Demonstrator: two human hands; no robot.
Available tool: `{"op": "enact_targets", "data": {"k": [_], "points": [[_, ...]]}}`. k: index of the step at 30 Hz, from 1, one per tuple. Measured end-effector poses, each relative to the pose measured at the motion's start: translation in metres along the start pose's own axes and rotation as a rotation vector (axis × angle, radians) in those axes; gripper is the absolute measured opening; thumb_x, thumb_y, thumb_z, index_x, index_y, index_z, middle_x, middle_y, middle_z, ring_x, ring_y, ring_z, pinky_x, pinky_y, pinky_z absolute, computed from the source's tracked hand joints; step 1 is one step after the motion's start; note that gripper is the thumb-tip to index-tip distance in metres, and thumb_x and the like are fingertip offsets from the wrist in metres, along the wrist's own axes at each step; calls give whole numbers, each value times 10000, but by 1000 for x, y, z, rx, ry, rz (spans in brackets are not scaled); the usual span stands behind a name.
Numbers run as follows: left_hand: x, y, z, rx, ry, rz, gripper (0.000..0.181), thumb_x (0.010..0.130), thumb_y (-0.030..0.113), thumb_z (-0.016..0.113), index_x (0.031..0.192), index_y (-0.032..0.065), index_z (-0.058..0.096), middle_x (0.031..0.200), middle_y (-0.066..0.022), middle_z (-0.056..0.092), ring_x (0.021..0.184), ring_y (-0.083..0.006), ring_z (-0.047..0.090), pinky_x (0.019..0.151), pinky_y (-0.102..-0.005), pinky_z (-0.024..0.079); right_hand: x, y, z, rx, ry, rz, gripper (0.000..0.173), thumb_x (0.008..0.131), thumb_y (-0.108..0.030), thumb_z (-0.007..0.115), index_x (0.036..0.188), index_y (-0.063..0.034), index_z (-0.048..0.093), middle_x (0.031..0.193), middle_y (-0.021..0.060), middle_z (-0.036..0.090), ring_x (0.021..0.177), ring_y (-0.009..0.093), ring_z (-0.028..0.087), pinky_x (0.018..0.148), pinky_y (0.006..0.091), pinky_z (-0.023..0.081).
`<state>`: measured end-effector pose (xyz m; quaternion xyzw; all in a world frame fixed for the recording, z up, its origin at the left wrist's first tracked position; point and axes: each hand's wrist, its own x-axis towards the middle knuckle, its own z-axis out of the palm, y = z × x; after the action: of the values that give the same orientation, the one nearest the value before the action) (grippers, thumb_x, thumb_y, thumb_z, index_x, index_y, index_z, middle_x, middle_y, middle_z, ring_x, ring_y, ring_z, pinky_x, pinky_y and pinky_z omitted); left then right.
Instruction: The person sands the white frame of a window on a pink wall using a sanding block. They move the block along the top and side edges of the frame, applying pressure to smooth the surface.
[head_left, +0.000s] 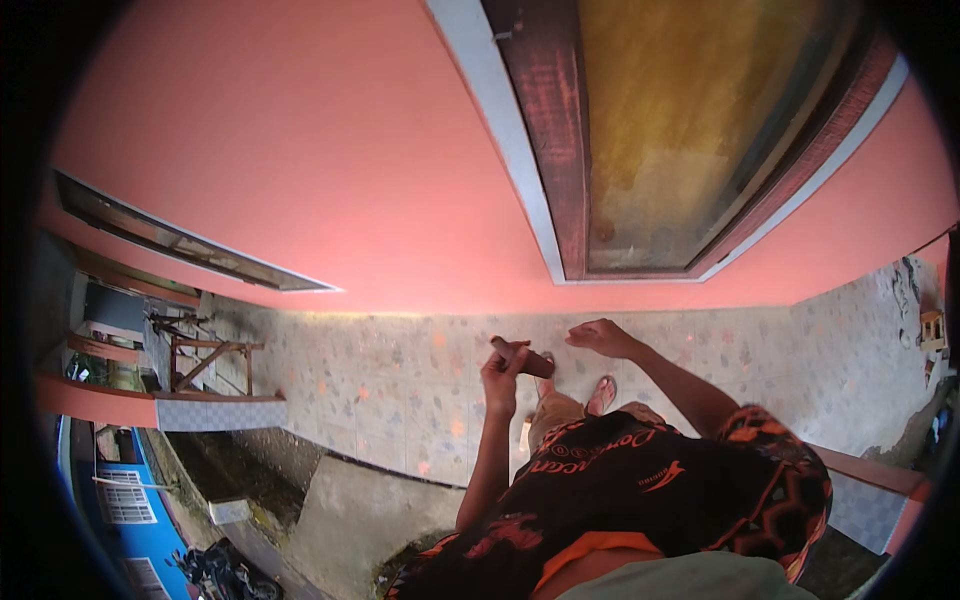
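My left hand (502, 375) is closed around a dark reddish-brown, elongated object (534, 363), held in front of my body above the tiled floor. What the object is cannot be made out. My right hand (602, 338) is held out to the right of it, with no object seen in it; its fingers are extended and close together. The two hands are apart. Ahead of them is the foot of a pink wall (420, 225), and a window with a dark reddish wooden frame (551, 150) is set into it.
A patterned tile floor (360, 382) runs along the wall. At the left stand a wooden trestle-like frame (214, 360) and a low tiled wall (221, 415). A second window (187, 244) is at the left. A motorcycle (225, 574) is parked outside, and a small wooden stool (932, 331) is far right.
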<state>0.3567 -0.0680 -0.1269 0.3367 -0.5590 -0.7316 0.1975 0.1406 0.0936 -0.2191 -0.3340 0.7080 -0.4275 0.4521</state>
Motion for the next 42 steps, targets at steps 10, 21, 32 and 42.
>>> {"op": "enact_targets", "data": {"k": [10,21,32,42], "points": [[45,36,104,262,-351,119,252,880,179,867,983,15,706,851,-17,709,716,-77,633,608,-255,510,-93,-90,-33,311,389,-154,249,838,-81,877,1040,8,761,964,85,785,839,126,722,755,286,590],[40,81,132,583,-640,4,445,869,235,873,1259,79,726,831,3,699,589,-49,578,441,-233,444,-137,-101,-39,775,467,-239,108,1010,-111,706,1084,-41,670,1062,125,757,828,158,733,664,254,540],[53,116,67,373,-489,94,170,900,151,850,959,48,729,688,32,628,497,-28,480,422,-221,354,-66,-121,-21,787,535,-181,200,957,-178,773,1074,-19,741,971,27,740,892,119,675,807,291,529],[94,146,32,-67,-494,22,211,982,155,761,843,98,614,580,44,496,427,-50,438,386,-247,316,-20,-238,11,865,445,-534,377,1049,-137,637,1396,8,616,1198,69,714,1142,167,661,1030,365,524]]}}
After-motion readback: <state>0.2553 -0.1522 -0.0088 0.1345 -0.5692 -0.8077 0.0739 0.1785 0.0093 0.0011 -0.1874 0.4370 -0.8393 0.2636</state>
